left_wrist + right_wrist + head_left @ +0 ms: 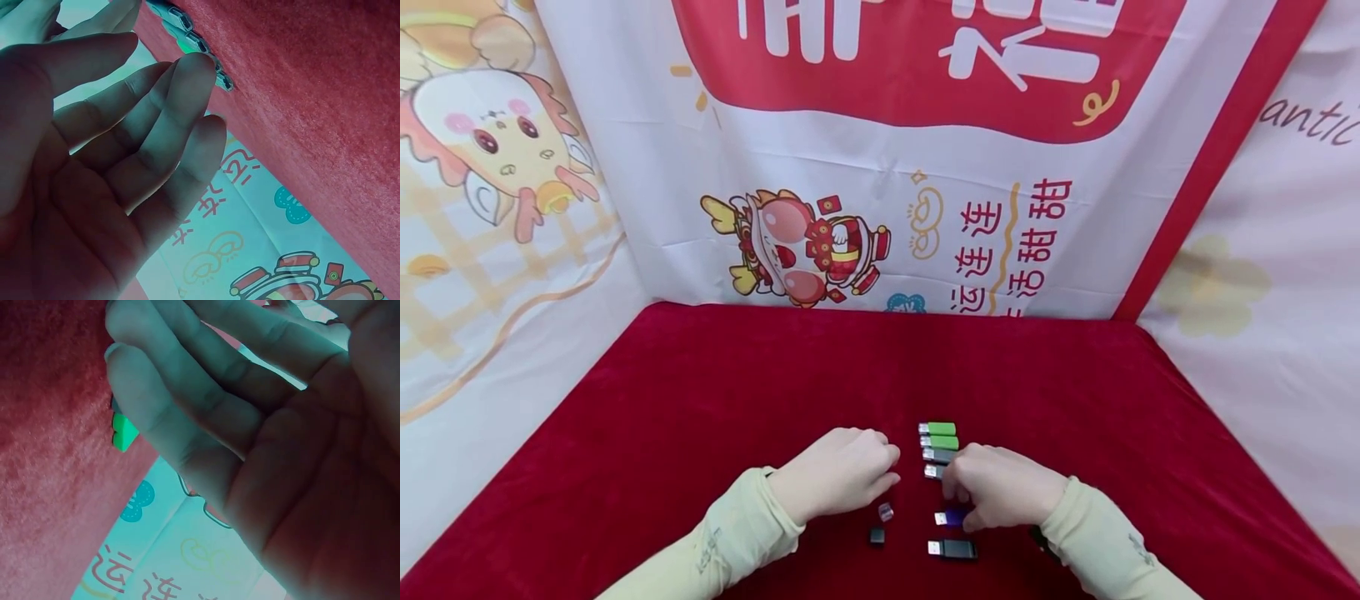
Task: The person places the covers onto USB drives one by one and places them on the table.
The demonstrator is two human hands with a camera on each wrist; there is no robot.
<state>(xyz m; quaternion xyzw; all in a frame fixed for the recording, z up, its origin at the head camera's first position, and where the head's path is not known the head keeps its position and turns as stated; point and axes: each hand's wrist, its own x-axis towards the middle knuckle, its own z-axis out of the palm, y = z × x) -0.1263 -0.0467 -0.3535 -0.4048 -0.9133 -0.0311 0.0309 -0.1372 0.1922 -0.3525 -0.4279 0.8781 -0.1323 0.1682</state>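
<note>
Near the middle of the cloth, my left hand (pixel 842 471) hovers with loosely bent fingers and nothing in its grasp; the left wrist view shows its palm bare. Just below it lie a small clear cap (pixel 886 512) and a black cap (pixel 877 537). My right hand (pixel 1003 485) is low over the USB sticks, its fingertips beside a grey USB stick (pixel 933 472) and its thumb at the end of a purple USB stick (pixel 950 518). The right hand partly covers both. Closest to me lies a black USB stick (pixel 953 549).
Two green USB sticks (pixel 940 428) and another grey stick (pixel 938 456) form a row with the partly covered grey one, metal plugs facing left. A dark object (pixel 1040 537) sits partly under the right sleeve. Printed curtains (pixel 865 150) enclose the red-covered table (pixel 737 375).
</note>
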